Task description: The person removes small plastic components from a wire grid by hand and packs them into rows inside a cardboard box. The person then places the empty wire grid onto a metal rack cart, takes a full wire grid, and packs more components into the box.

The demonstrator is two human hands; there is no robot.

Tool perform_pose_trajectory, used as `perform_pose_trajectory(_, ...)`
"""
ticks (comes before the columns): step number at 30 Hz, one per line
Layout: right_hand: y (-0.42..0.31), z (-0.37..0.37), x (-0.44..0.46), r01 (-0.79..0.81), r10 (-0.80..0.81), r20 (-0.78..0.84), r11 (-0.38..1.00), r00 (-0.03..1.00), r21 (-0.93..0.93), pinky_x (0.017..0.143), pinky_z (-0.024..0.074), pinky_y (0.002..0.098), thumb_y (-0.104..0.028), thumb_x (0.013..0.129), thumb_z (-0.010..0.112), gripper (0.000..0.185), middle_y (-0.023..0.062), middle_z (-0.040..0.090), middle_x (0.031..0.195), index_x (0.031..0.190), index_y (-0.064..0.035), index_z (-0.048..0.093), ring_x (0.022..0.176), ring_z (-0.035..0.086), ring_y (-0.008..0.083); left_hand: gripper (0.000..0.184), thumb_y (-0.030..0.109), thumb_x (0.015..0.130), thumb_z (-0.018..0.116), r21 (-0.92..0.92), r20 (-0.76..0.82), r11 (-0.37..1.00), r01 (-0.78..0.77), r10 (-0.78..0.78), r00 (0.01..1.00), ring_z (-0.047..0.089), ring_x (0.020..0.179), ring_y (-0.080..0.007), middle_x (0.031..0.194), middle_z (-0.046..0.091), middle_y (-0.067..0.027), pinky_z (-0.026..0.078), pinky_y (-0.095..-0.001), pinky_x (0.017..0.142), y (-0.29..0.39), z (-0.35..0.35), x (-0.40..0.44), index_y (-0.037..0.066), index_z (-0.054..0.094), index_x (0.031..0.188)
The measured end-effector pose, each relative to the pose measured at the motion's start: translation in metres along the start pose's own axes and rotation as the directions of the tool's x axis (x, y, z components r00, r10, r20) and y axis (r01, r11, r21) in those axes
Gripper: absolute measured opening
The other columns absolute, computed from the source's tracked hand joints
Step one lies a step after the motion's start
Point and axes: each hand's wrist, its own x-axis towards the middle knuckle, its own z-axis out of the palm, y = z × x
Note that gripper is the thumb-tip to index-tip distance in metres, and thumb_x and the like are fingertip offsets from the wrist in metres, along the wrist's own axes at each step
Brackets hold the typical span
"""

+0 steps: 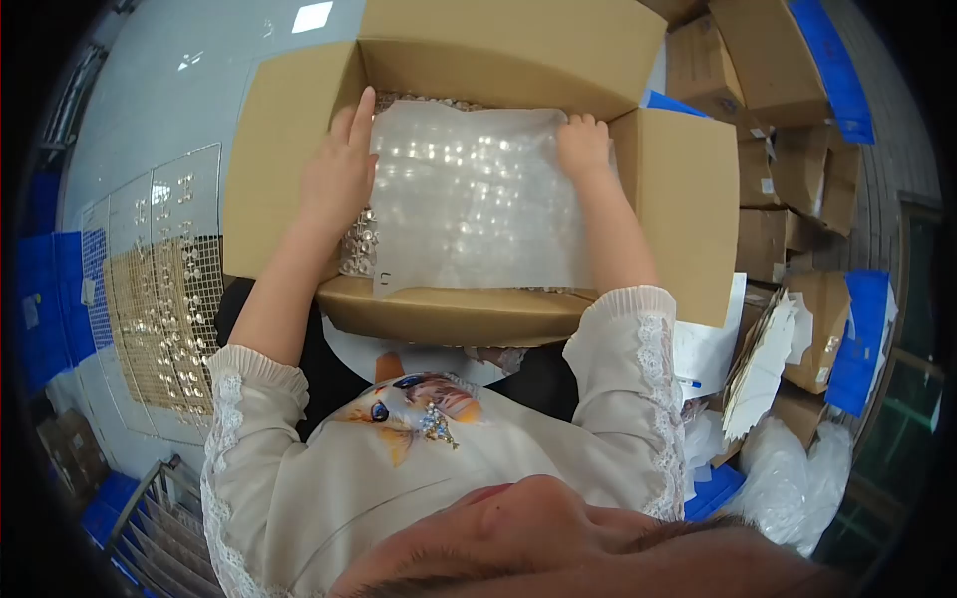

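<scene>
An open cardboard box (478, 55) lies in front of me with its flaps spread. Inside it, a translucent plastic sheet (469, 199) covers rows of small shiny parts. More of those metal parts (359, 247) show uncovered at the sheet's left edge. My left hand (344, 164) rests at the box's left inner side by the sheet's edge, fingers extended and somewhat apart. At the upper right corner of the sheet, my right hand (584, 148) has its fingers curled over the sheet's edge.
To the left stands a wire mesh rack (164, 299) bearing small shiny parts. Cardboard boxes (778, 60) and blue bins (859, 339) are stacked on the right. Clear plastic bags (788, 473) lie at the lower right, near a stack of white sheets (763, 369).
</scene>
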Motion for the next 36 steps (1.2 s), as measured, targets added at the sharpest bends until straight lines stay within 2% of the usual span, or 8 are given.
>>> perform_pose_trajectory(2, 0.001, 0.001, -0.011, -0.008, 0.008, 0.007, 1.0, 1.0, -0.005, 0.082, 0.0406, 0.0399, -0.016, 0.079, 0.058, 0.019, 0.0118, 0.064, 0.101, 0.093, -0.0084, 0.07, 0.095, 0.055, 0.0269, 0.071, 0.009, 0.08, 0.063, 0.092, -0.4, 0.967, -0.239, 0.256, 0.88, 0.048, 0.121, -0.0259, 0.135, 0.046, -0.0091, 0.039, -0.0387, 0.098, -0.003, 0.005, -0.011, 0.019, 0.033, 0.143)
perform_pose_trajectory(4, -0.007, 0.009, 0.007, -0.039, 0.039, -0.021, 0.999, 0.999, -0.002, 0.08, 0.0409, 0.0391, -0.015, 0.08, 0.057, 0.019, 0.0116, 0.064, 0.101, 0.092, -0.007, 0.07, 0.093, 0.055, 0.0269, 0.062, 0.012, 0.078, 0.065, 0.301, -0.703, 0.863, -0.407, 0.489, 0.516, 0.048, 0.117, -0.0251, 0.131, 0.048, -0.0084, 0.037, -0.0405, 0.099, -0.008, 0.009, 0.002, 0.016, 0.046, 0.136)
perform_pose_trajectory(6, -0.011, 0.011, 0.003, -0.051, 0.051, -0.007, 0.999, 0.999, 0.001, 0.079, 0.0412, 0.0387, -0.015, 0.081, 0.057, 0.019, 0.0111, 0.064, 0.1, 0.092, -0.0076, 0.07, 0.092, 0.055, 0.0262, 0.052, 0.011, 0.077, 0.064, 0.349, -0.634, 0.769, -0.536, 0.615, 0.47, 0.047, 0.116, -0.0259, 0.132, 0.048, -0.0085, 0.037, -0.0387, 0.098, -0.002, 0.011, -0.014, 0.013, 0.053, 0.128)
perform_pose_trajectory(12, -0.012, 0.021, 0.002, -0.137, 0.134, 0.048, 0.989, 0.99, 0.053, 0.076, 0.0446, 0.0396, -0.013, 0.083, 0.054, 0.019, 0.0109, 0.064, 0.098, 0.092, -0.008, 0.07, 0.089, 0.057, 0.0271, 0.049, 0.027, 0.079, 0.067, 0.312, -0.201, 0.667, -0.677, 0.742, 0.639, 0.046, 0.12, -0.0314, 0.132, 0.049, -0.0126, 0.033, -0.0497, 0.101, -0.006, 0.059, -0.032, 0.011, 0.056, 0.124)
perform_pose_trajectory(19, -0.014, 0.036, 0.01, -0.176, 0.162, 0.116, 0.976, 0.98, 0.129, 0.077, 0.0487, 0.0435, -0.011, 0.082, 0.052, 0.023, 0.0129, 0.063, 0.103, 0.097, -0.0063, 0.068, 0.092, 0.06, 0.0304, 0.061, 0.047, 0.076, 0.069, 0.472, 0.316, 0.705, -0.529, 0.425, 0.848, 0.051, 0.115, -0.0353, 0.127, 0.054, -0.0176, 0.029, -0.0636, 0.1, -0.012, 0.071, -0.034, 0.009, 0.058, 0.122)
perform_pose_trajectory(25, -0.022, 0.024, 0.007, -0.215, 0.199, 0.106, 0.964, 0.974, 0.159, 0.081, 0.0473, 0.0435, -0.01, 0.08, 0.054, 0.026, 0.0134, 0.058, 0.117, 0.103, -0.0063, 0.064, 0.1, 0.057, 0.0306, 0.057, 0.048, 0.076, 0.069, 0.455, 0.501, 0.744, -0.489, 0.241, 0.832, 0.058, 0.104, -0.034, 0.117, 0.061, -0.0176, 0.034, -0.0635, 0.096, -0.006, 0.061, -0.03, 0.007, 0.064, 0.116)
perform_pose_trajectory(29, -0.011, 0.012, -0.012, -0.049, 0.054, -0.228, 0.998, 0.972, 0.028, 0.09, 0.0438, 0.0433, -0.015, 0.078, 0.06, 0.036, 0.0133, 0.048, 0.133, 0.114, -0.0101, 0.059, 0.115, 0.05, 0.0315, 0.05, 0.046, 0.076, 0.069, 0.441, 0.5, 0.737, -0.512, 0.273, 0.822, 0.061, 0.094, -0.0321, 0.106, 0.065, -0.0163, 0.039, -0.0625, 0.092, -0.011, 0.069, -0.027, 0.008, 0.069, 0.107)
perform_pose_trajectory(36, -0.014, -0.012, -0.09, 0.136, -0.179, 0.188, 0.966, 0.966, 0.219, 0.103, 0.0337, 0.0461, -0.031, 0.076, 0.07, 0.063, 0.0143, 0.029, 0.15, 0.134, -0.019, 0.048, 0.137, 0.03, 0.0327, 0.043, 0.042, 0.077, 0.068, 0.436, 0.518, 0.736, -0.518, 0.265, 0.813, 0.062, 0.093, -0.0308, 0.103, 0.066, -0.0156, 0.04, -0.061, 0.09, -0.007, 0.067, -0.025, 0.008, 0.071, 0.102)
